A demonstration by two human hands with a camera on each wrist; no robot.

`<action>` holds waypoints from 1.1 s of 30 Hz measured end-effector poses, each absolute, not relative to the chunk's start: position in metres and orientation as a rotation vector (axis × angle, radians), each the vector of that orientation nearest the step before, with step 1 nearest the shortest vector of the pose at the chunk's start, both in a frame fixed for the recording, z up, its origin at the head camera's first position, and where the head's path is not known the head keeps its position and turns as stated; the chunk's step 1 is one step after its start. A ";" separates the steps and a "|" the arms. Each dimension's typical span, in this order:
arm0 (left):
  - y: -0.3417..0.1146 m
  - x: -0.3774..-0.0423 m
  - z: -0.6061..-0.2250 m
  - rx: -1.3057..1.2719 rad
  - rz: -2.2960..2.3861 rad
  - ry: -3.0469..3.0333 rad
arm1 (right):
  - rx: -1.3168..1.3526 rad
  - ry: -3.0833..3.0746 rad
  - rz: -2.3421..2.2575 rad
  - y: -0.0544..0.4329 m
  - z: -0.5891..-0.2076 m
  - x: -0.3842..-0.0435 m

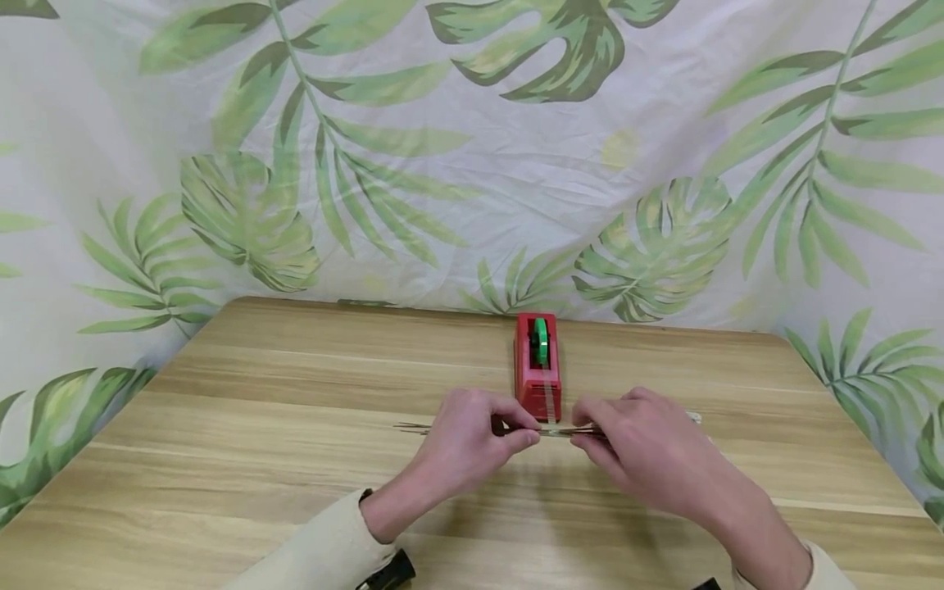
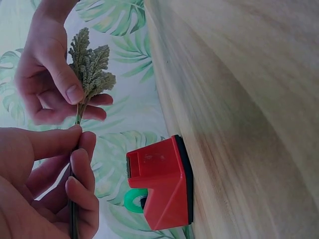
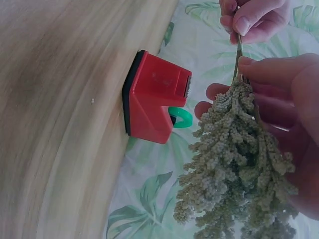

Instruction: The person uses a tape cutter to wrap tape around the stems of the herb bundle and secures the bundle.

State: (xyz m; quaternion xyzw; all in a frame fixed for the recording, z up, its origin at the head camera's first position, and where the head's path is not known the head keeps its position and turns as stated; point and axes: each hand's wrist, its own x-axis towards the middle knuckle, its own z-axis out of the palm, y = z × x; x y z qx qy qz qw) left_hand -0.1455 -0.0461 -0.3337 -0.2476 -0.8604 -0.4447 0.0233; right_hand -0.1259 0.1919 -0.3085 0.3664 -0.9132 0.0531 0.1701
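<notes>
A bunch of dried flowers (image 3: 224, 154) with knobbly grey-green heads and thin brown stems is held level in front of me. My left hand (image 1: 468, 438) pinches the stems between thumb and fingers, with the stem ends poking out to its left. Close under the flower heads, my right hand (image 1: 652, 451) pinches the stems too. A short stretch of stems (image 1: 556, 432) shows between the hands. Just beyond them stands a red tape dispenser (image 1: 524, 389) with a green tape roll (image 1: 542, 340). A clear tape strip (image 1: 550, 410) runs from its front toward the stems, overlapping them in the head view.
The wood-grain table (image 1: 295, 393) reaches back to a hanging cloth (image 1: 516, 180) with a green leaf print, which also surrounds the sides. Pale sleeves (image 1: 317, 545) cover my forearms. A black wrist strap (image 1: 391, 571) shows at the lower edge.
</notes>
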 end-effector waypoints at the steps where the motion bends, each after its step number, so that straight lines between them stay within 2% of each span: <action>1: -0.046 -0.146 -0.334 -0.764 -1.375 -2.663 | 1.044 -2.589 0.156 0.192 -0.309 -0.126; 33: -0.043 -0.145 -0.338 -0.756 -1.327 -2.632 | 1.110 -2.566 0.225 0.195 -0.314 -0.133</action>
